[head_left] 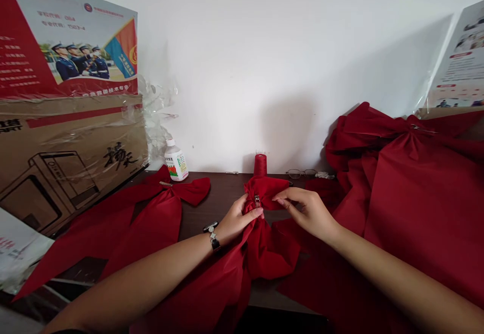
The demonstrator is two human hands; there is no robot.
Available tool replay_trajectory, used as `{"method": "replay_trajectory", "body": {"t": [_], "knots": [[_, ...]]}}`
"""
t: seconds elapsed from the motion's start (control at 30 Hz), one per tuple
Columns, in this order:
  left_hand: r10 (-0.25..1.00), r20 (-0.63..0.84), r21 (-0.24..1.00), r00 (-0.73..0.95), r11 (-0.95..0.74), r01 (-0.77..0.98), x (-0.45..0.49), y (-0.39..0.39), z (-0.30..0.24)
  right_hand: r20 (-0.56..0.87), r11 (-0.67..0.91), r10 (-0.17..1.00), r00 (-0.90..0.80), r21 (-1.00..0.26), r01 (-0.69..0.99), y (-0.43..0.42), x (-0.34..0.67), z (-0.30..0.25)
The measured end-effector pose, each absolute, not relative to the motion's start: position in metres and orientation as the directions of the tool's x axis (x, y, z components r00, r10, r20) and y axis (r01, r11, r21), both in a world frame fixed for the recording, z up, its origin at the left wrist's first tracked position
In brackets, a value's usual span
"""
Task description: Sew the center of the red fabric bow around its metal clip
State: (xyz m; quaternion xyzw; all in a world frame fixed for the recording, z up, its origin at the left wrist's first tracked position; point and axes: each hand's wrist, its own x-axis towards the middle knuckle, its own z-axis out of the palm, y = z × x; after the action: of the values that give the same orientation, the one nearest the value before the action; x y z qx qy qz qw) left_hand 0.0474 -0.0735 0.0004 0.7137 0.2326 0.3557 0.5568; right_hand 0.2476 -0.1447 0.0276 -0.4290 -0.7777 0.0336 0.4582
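Observation:
A red fabric bow (273,253) with long tails stands gathered in front of me, with a silver metal clip (257,202) at its knot. My left hand (242,217) is closed around the gathered middle, thumb just below the clip. On the right, my right hand (302,207) pinches thumb and forefinger together beside the bow's right loop. Whatever is between those fingertips is too small to make out; it could be a thin needle or thread. Behind the bow stands a spool of red thread (260,164) with several pins or needles sticking up from its top.
Another clipped red bow (161,213) lies to the left, near a white bottle (176,161). A pile of red bows (423,172) fills the right. Eyeglasses (301,173) rest by the wall. A cardboard box (71,157) stands left on the dark table (219,185).

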Motion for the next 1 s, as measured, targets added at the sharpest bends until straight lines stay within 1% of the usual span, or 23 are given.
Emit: {"method": "replay_trajectory", "body": {"t": [0.1, 0.17, 0.27, 0.37, 0.47, 0.57, 0.63, 0.67, 0.77, 0.87, 1.0], "knots": [[0.714, 0.231, 0.972, 0.661, -0.196, -0.128, 0.047, -0.073, 0.001, 0.694, 0.699, 0.658, -0.293, -0.418, 0.58, -0.144, 0.244, 0.026], [0.7, 0.233, 0.972, 0.675, -0.153, -0.177, 0.047, -0.074, 0.002, 0.702, 0.712, 0.65, -0.293, -0.427, 0.557, -0.143, 0.242, 0.023], [0.665, 0.228, 0.969, 0.711, -0.084, -0.233, 0.046, -0.074, 0.004, 0.703, 0.692, 0.669, -0.242, -0.47, 0.547, -0.14, 0.241, 0.019], [0.636, 0.236, 0.967, 0.735, -0.077, -0.245, 0.045, -0.073, 0.006, 0.658, 0.664, 0.713, -0.243, -0.522, 0.536, -0.136, 0.245, 0.017], [0.637, 0.25, 0.968, 0.729, -0.144, -0.206, 0.044, -0.072, 0.009, 0.607, 0.649, 0.747, -0.271, -0.576, 0.497, -0.134, 0.25, 0.02], [0.644, 0.275, 0.949, 0.714, -0.299, -0.096, 0.043, -0.072, 0.012, 0.627, 0.668, 0.734, -0.261, -0.593, 0.45, -0.136, 0.251, 0.025], [0.646, 0.316, 0.899, 0.695, -0.438, -0.001, 0.042, -0.073, 0.013, 0.63, 0.666, 0.737, -0.243, -0.62, 0.414, -0.138, 0.248, 0.027], [0.64, 0.344, 0.862, 0.687, -0.505, 0.039, 0.043, -0.074, 0.013, 0.614, 0.654, 0.752, -0.239, -0.653, 0.381, -0.14, 0.246, 0.028], [0.59, 0.41, 0.761, 0.695, -0.642, 0.096, 0.044, -0.076, 0.011, 0.53, 0.572, 0.817, -0.225, -0.793, 0.209, -0.144, 0.241, 0.03], [0.535, 0.385, 0.741, 0.752, -0.665, 0.094, 0.045, -0.078, 0.01, 0.46, 0.479, 0.865, -0.203, -0.876, 0.058, -0.146, 0.238, 0.031], [0.522, 0.326, 0.775, 0.788, -0.625, 0.093, 0.049, -0.08, 0.009, 0.408, 0.413, 0.899, -0.157, -0.911, -0.004, -0.149, 0.236, 0.034]]}}
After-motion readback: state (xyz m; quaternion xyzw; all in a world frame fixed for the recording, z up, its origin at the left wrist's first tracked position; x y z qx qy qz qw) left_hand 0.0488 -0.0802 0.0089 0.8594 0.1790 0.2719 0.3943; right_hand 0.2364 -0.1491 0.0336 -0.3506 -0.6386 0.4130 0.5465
